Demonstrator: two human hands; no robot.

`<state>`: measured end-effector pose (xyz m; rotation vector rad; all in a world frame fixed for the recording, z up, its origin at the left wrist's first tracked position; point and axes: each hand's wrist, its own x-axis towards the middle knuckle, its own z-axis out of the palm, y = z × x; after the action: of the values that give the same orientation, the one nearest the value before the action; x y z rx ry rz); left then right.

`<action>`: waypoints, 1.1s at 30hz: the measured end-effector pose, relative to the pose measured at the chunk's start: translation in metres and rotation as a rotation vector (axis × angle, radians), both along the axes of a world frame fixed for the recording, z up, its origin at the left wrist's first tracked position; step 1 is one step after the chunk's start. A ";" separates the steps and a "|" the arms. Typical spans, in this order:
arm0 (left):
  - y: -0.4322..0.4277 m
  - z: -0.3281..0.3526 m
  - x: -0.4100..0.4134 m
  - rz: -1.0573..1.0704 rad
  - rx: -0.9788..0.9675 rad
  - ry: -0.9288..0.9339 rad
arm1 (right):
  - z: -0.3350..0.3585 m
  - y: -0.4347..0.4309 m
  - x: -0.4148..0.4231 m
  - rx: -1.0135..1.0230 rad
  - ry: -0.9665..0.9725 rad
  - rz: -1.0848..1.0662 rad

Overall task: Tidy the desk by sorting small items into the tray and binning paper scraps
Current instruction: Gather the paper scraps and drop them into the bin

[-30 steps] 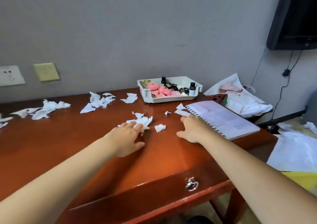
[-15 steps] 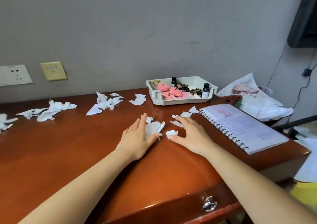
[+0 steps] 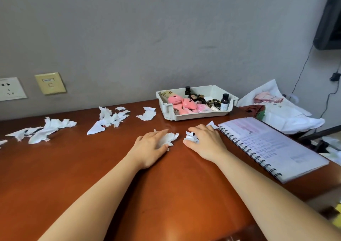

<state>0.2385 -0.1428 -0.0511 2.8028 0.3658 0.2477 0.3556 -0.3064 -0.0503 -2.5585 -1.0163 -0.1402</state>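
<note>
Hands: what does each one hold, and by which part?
Left hand grips a paper scrap by its left end; right hand closes round a crumpled scrap.

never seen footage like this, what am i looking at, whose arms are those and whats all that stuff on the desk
There is no machine: a camera worn on a person's head looks down at their own bare arms. This is the only view. The surface is a wooden desk. The left hand closes round a wad of torn paper; the right hand pinches a smaller scrap. More paper scraps lie loose toward the left. At the back stands a white tray holding pink plush toys and small dark bottles. A spiral notebook lies to the right.
</note>
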 end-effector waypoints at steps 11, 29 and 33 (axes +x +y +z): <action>0.007 -0.002 0.012 0.027 -0.003 -0.165 | -0.003 0.006 0.011 0.176 0.054 0.033; 0.018 -0.005 0.024 0.060 -0.086 -0.184 | -0.001 0.006 0.010 0.235 0.105 0.006; 0.017 -0.003 0.028 0.086 -0.118 -0.236 | -0.001 0.005 0.011 0.205 0.058 0.043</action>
<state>0.2665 -0.1258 -0.0540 2.6086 0.4304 0.5514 0.3667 -0.3015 -0.0514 -2.3414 -0.9814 -0.1494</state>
